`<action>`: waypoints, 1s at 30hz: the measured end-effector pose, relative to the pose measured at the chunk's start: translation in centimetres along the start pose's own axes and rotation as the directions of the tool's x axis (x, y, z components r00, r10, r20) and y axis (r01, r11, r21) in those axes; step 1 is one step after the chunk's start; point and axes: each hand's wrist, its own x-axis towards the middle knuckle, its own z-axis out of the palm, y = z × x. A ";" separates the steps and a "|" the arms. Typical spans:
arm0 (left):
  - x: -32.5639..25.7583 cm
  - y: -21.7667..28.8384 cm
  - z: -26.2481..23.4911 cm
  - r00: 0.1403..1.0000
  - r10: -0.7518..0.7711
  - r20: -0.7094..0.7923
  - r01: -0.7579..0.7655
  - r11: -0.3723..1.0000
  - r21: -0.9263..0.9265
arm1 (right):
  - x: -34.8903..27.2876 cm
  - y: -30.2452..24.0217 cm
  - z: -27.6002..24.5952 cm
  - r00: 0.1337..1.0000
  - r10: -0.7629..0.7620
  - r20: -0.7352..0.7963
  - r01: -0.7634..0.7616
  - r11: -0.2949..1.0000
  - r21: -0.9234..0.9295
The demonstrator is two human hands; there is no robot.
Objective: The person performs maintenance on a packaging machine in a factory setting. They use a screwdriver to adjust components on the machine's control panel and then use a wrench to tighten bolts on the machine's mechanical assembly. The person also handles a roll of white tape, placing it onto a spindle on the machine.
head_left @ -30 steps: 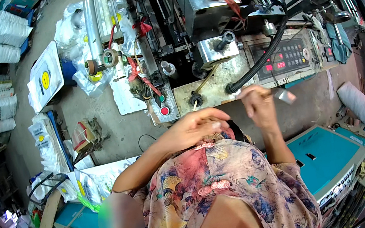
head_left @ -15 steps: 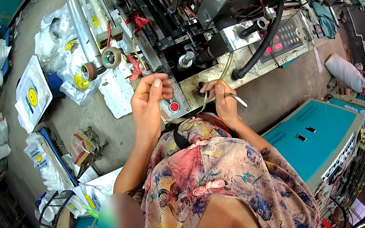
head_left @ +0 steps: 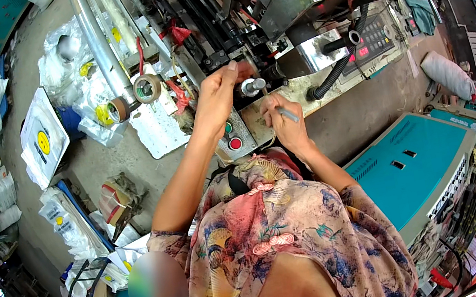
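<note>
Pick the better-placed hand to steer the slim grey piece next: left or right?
Likely right: the right hand grips the slim grey piece near the metal post. The left hand is near it too, but any hold is unclear.

Small grey metallic implement (head_left: 287,114), end blurred, was held aslant in the right hand (head_left: 284,123), below and right of the machine's post. Post (head_left: 253,87), silvery, round-headed, was seen uncovered, slightly tilted.
</note>
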 end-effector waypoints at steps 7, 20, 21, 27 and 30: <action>3.6 -1.6 -0.6 0.970 -0.231 0.069 0.239 0.962 -0.135 | 1.6 -0.3 0.1 0.997 0.071 -0.001 -0.070 0.992 -0.103; 4.2 -1.8 -0.1 0.974 -0.225 -0.009 0.219 0.958 -0.186 | 2.4 0.0 0.3 0.997 0.071 0.007 -0.070 0.992 -0.105; 4.4 -1.9 0.1 0.976 -0.219 -0.018 0.212 0.961 -0.179 | 2.5 -0.1 0.4 0.995 0.101 0.007 -0.101 0.992 -0.078; 4.2 -1.1 1.3 0.974 -0.210 -0.087 0.189 0.962 -0.197 | 2.8 0.9 1.2 0.994 0.065 -0.084 -0.076 0.987 -0.139; 4.5 -2.0 0.9 0.983 -0.168 -0.074 0.146 0.960 -0.239 | 2.7 1.8 1.7 0.992 0.027 -0.123 -0.047 0.986 -0.157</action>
